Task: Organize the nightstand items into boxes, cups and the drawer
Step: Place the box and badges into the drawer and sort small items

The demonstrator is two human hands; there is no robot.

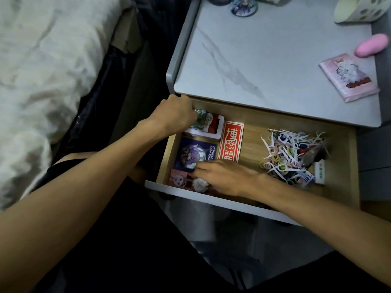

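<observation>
The nightstand's wooden drawer (249, 142) stands pulled out. My left hand (175, 115) reaches into its back left corner and grips a shiny round badge (200, 115) above a white card box (208, 129). My right hand (224, 176) lies flat at the front left, fingers resting on a purple card pack (190, 154). A pink card (177, 178) and a small round badge (200, 185) lie just in front of those fingers. A red envelope (231, 140) lies in the middle. A heap of floss picks (289, 153) fills the right side.
On the marble-look nightstand top (264, 60) lie a pink tissue pack (349, 78), a pink oval object (372, 47), a round badge (243, 6) and a spotted cup (359, 9) on its side. The bed (46, 70) lies to the left.
</observation>
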